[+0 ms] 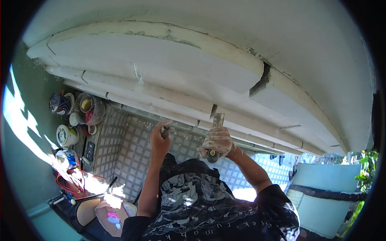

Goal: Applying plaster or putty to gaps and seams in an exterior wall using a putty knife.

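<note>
My right hand [215, 142], smeared with pale dust or paste, is closed on a scraper [218, 118] with a flat, stained blade pointing away from me and a dark, yellow-tipped handle. My left hand [160, 140], left of it, is closed on a small greyish object [165, 130], too small to make out. Ahead of both hands run white stepped mouldings [161, 52] with cracks and patchy joints. A dark gap [261, 80] breaks the largest one at the right, and a smaller notch shows just beyond the scraper's blade.
Buckets [66, 134] and containers crowd the green wall [28, 120] at left, above a red hose [72, 182], a black seat and a cardboard box [110, 213]. A tiled floor [128, 148] lies below. A pale blue partition [323, 176] and plants [366, 164] are at right.
</note>
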`<state>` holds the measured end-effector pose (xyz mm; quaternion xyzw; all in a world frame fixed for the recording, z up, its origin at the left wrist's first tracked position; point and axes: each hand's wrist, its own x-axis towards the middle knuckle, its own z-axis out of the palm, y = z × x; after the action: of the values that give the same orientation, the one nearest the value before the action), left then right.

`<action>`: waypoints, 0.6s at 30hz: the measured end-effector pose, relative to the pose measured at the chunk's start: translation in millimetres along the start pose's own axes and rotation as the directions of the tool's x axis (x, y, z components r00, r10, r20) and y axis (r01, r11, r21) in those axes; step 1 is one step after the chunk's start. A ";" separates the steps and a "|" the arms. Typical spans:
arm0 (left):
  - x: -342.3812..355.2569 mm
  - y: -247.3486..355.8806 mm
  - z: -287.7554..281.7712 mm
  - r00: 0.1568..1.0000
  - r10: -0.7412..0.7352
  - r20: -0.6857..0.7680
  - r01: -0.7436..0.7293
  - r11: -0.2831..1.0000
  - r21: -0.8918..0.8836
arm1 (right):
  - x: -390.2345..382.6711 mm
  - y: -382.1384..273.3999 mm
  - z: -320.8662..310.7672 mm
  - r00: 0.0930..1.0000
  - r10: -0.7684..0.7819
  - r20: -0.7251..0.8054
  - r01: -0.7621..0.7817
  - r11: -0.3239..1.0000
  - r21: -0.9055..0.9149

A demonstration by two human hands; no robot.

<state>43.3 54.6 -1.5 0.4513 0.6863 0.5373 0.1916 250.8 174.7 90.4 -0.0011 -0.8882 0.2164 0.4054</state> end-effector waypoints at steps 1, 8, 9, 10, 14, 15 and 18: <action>3.6 -3.0 -3.1 1.000 0.005 0.012 -0.005 1.000 -0.005 | -0.4 2.0 1.8 0.997 0.034 0.071 -0.034 0.999 -0.001; 21.7 -16.1 -19.8 0.992 0.007 0.123 -0.007 1.000 0.002 | -25.9 19.8 41.0 0.996 0.066 0.059 -0.060 0.992 -0.110; 22.8 -17.5 -23.5 0.986 -0.015 0.164 0.017 1.000 -0.006 | -27.1 18.1 42.5 0.996 0.069 0.055 -0.063 0.992 -0.114; 22.9 -20.2 -26.1 0.986 -0.012 0.169 0.013 1.000 -0.006 | -28.9 16.2 41.8 0.994 0.076 0.078 -0.067 0.991 -0.116; 19.2 -31.9 -30.5 0.988 0.075 0.136 -0.076 0.997 0.000 | -12.0 20.4 36.4 1.000 0.017 -0.026 -0.022 0.977 -0.213; 19.4 -34.5 -32.4 0.988 0.059 0.141 -0.058 0.998 -0.005 | -6.8 18.4 34.3 0.999 0.020 -0.030 -0.026 0.975 -0.219; 10.7 -39.3 -40.2 0.987 0.031 0.160 -0.033 0.999 0.008 | -0.1 11.1 29.9 0.986 0.143 0.087 -0.113 0.952 -0.286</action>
<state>-8.5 40.1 -20.8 0.5050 0.6642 0.4986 0.2349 227.4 173.3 68.8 -0.1044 -0.9282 0.1142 0.3384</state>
